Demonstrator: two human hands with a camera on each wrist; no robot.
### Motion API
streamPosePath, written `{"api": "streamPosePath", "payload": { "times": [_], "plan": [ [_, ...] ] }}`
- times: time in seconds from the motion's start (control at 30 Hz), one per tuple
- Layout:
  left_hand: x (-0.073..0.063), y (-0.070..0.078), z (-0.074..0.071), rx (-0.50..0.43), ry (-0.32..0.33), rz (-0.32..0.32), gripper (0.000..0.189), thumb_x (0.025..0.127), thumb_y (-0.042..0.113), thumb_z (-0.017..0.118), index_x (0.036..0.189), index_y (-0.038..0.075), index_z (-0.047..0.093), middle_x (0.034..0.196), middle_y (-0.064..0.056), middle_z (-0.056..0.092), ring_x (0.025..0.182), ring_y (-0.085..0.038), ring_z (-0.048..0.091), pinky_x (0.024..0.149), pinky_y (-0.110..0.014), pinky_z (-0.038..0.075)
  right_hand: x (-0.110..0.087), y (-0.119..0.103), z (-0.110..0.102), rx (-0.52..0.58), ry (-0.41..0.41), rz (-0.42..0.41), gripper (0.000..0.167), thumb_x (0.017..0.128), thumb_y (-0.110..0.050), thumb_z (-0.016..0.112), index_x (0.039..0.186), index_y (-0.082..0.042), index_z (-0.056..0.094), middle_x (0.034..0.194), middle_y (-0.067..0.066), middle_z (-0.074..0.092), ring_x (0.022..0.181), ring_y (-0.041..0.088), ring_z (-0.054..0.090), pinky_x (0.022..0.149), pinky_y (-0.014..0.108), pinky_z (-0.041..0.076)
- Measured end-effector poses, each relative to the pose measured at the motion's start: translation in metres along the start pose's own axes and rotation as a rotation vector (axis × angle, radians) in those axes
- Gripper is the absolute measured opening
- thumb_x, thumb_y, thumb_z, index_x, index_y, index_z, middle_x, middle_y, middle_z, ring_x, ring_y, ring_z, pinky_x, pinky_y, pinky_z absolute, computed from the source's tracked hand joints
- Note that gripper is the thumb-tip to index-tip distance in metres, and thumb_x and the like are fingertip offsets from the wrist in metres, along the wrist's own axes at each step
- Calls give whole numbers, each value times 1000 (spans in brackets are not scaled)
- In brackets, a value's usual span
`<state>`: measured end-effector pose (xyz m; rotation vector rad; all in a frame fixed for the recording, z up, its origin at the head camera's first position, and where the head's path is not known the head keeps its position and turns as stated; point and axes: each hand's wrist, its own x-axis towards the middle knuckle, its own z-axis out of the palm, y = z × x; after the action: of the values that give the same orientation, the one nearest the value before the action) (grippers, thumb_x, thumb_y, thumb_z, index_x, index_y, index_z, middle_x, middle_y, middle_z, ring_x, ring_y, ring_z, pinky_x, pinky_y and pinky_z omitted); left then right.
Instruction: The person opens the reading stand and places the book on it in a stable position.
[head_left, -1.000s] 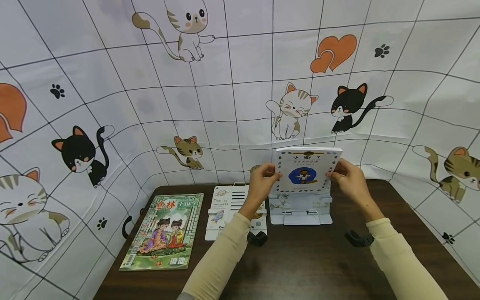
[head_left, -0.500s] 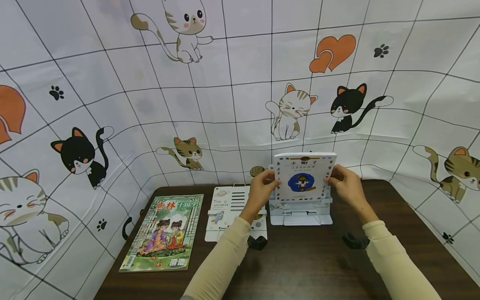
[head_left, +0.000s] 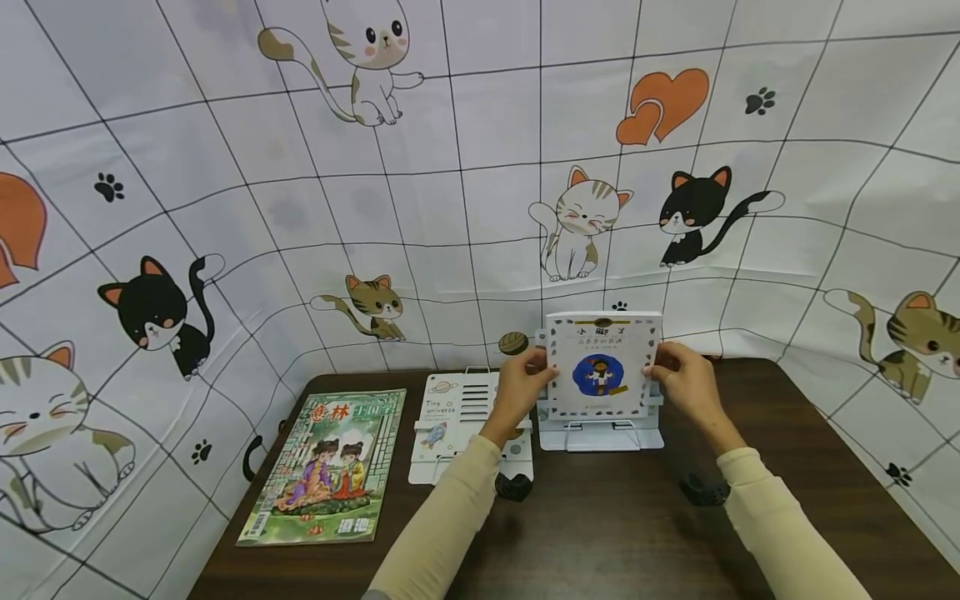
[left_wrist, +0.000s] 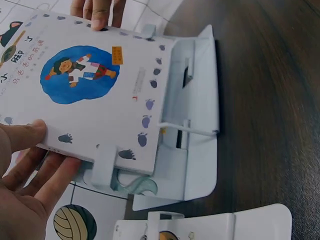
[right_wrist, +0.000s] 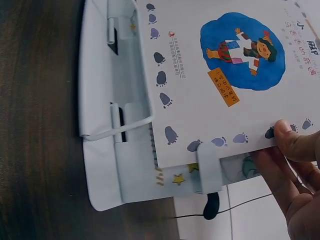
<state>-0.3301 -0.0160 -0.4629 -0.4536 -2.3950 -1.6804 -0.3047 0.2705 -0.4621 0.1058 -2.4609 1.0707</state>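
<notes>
A white picture book (head_left: 601, 364) with a blue oval and footprint border stands nearly upright against a pale book stand (head_left: 602, 437). My left hand (head_left: 517, 387) pinches its left edge, thumb on the cover and fingers behind. On the opposite edge my right hand (head_left: 686, 382) pinches it the same way. In the left wrist view the stand's side clip (left_wrist: 104, 167) overlaps the book's edge near the bottom. The right wrist view has another clip (right_wrist: 208, 167) at the other edge, and a wire prop (right_wrist: 120, 129) close to the book's lower edge.
A second book stand (head_left: 438, 425), printed "Tiny universe", sits just left of the first. Farther left a green magazine (head_left: 330, 467) lies flat on the dark wooden table (head_left: 600, 533). A cat-print sheet (head_left: 495, 208) hangs behind the table.
Both hands have lowered the book onto the stand, moving it slightly left. Its cover has tilted to face forward more, and it hides more of the stand. The grip stays the same.
</notes>
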Motion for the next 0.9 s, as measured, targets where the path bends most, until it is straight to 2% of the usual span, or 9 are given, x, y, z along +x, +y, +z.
{"api": "streamPosePath", "payload": {
  "times": [0.2, 0.37, 0.53, 0.77, 0.9],
  "plan": [
    [-2, -4, 4, 109, 23, 71, 11, 96, 8, 80, 106, 4, 78, 94, -11, 73, 81, -14, 63, 71, -25, 53, -2, 6, 8, -5, 23, 3, 19, 93, -3, 81, 109, 4, 74, 97, 22, 77, 83, 22, 67, 66, 22, 48],
    [-5, -6, 10, 188, 68, 68, 18, 94, 7, 81, 110, 1, 76, 92, -8, 71, 81, -10, 64, 70, -22, 53, -4, 8, 10, -8, 30, 20, 25, 93, -3, 81, 115, 6, 74, 101, 24, 76, 88, 29, 71, 67, 18, 48],
    [-7, -7, 12, 170, 81, 21, 23, 95, 5, 80, 115, 0, 69, 97, -10, 74, 85, -15, 71, 74, -23, 58, -8, 10, 12, -18, 31, 21, 29, 92, -2, 82, 119, 6, 73, 103, 24, 76, 92, 34, 73, 66, 14, 48],
    [-7, -12, 13, 165, 100, 37, 9, 96, 1, 76, 102, 3, 70, 95, -10, 74, 80, -10, 68, 70, -19, 54, -10, 13, 16, 2, 39, 28, 31, 93, -2, 80, 119, 8, 68, 104, 25, 75, 92, 33, 73, 67, 9, 46],
    [-8, -13, 15, 151, 108, 37, 7, 95, -1, 75, 97, 3, 71, 92, -9, 74, 78, -8, 65, 69, -19, 54, -11, 13, 17, 2, 46, 42, 30, 94, -4, 80, 120, 7, 67, 105, 25, 74, 94, 36, 72, 69, 7, 44]
  ]
}}
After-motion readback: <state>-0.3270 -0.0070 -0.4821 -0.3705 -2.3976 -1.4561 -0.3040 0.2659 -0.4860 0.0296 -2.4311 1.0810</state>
